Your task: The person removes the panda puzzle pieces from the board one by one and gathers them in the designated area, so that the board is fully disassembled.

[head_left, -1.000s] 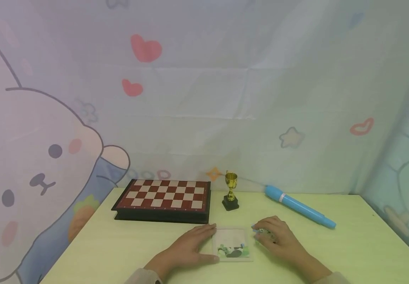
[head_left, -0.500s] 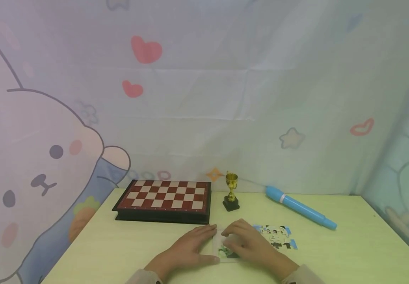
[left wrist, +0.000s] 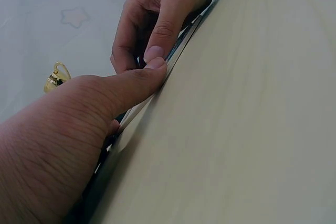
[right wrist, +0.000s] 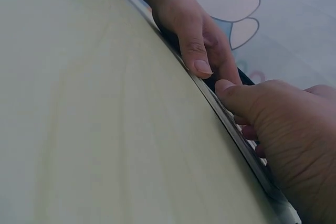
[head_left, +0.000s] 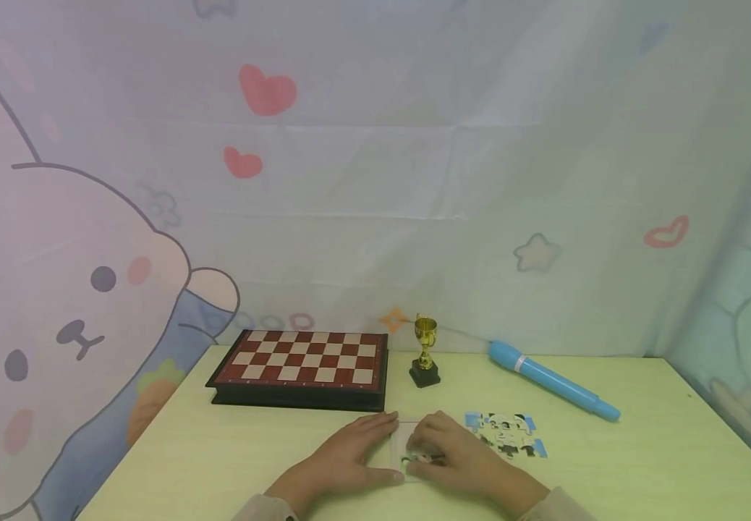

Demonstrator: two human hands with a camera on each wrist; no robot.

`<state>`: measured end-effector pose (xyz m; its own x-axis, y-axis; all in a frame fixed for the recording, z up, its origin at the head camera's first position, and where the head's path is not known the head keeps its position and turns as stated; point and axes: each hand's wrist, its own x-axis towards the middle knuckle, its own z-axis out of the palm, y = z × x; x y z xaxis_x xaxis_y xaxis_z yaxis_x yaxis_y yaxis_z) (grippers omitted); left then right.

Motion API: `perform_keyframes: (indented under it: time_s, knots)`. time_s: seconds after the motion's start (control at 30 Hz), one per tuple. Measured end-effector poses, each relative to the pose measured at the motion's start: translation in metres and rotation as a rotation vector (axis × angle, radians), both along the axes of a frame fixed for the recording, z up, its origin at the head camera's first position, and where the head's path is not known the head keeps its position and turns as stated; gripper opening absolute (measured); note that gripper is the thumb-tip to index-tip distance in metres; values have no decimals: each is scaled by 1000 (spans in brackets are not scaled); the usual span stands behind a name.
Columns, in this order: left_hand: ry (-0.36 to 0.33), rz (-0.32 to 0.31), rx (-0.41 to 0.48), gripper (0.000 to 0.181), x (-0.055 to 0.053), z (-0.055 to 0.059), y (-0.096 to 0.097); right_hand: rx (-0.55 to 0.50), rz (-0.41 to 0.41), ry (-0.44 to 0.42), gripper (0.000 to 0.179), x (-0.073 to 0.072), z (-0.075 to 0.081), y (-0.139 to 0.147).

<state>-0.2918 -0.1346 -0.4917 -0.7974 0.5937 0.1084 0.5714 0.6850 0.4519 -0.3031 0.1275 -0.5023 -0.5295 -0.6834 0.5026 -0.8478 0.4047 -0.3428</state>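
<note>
A small square puzzle frame (head_left: 398, 441) lies on the table between the hands, pale, with some green and black-and-white picture pieces (head_left: 422, 459) in its lower part. My left hand (head_left: 344, 452) rests against its left side, fingers extended to the far corner and thumb at the near one. Over the right half of the frame bends my right hand (head_left: 456, 452), fingers curled down near the picture pieces; I cannot tell whether a piece is between them. Both thumbs meet the frame's near edge (right wrist: 231, 124) in the right wrist view. Loose jigsaw pieces (head_left: 508, 430) lie just right of the frame.
A black-sided chessboard box (head_left: 304, 362) stands behind the left hand. A gold trophy cup (head_left: 425, 347) on a black base stands at the back middle. Toward the back right lies a large blue pen (head_left: 551, 380). A printed curtain (head_left: 375, 181) hangs behind the table.
My right hand has moved left from the loose pieces to the frame, uncovering them, and then its fingers have drawn down over the frame. The left hand has stayed in place.
</note>
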Motion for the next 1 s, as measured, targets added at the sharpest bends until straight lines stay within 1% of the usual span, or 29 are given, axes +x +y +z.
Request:
perform_keyframes:
  time_s: [0.1,0.2,0.27,0.43,0.67,0.83,1.0]
  knots:
    - [-9,2,4,87,0,0,-1,1,11,10,19,0,0,-2]
    - [-5,-1,3,86,0,0,-2,8,8,1,19,0,0,-4]
    - [0,-6,5,86,1,1,-2,16,-1,-5,20,0,0,-4]
    - [4,-13,5,87,1,2,-1,27,-23,12,22,2,1,-4]
    - [15,-6,-5,86,0,4,1,34,-55,-4,23,3,4,-4]
    - [-3,3,3,86,-1,3,1,43,-63,-26,23,3,6,-3]
    - [-30,13,10,85,1,1,0,23,-35,-43,19,5,6,-3]
